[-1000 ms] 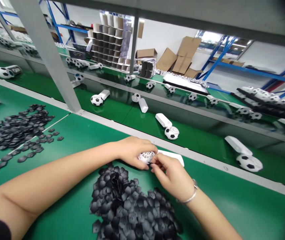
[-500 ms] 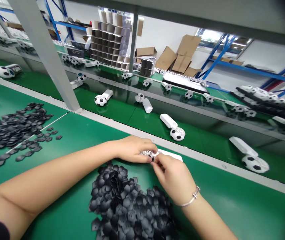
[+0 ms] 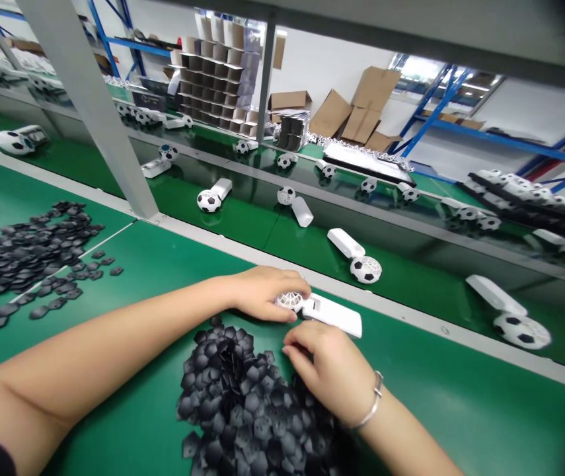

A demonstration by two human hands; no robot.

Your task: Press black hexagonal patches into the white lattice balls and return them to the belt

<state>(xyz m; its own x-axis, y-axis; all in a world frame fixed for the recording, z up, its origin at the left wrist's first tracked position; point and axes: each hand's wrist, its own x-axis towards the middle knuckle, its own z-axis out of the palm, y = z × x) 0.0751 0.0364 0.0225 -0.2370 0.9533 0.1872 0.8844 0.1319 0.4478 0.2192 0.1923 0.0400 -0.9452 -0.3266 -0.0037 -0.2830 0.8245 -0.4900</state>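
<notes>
Lying between left fingers [image 3: 298,285] — ball [image 3: 289,302]

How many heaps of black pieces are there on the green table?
2: the near heap beside the right hand, and the left heap beyond the left forearm.

Left hand [image 3: 267,294] cupped, right hand [image 3: 332,360] just nearer

The left arm [image 3: 128,354] stretches from the near left toward the middle, palm down, its fingers [image 3: 292,279] arched on the far side, its thumb [image 3: 283,316] nearest. The right forearm [image 3: 406,433] enters from the near right, thumb and forefinger bent toward each other, apart from the left hand.
</notes>
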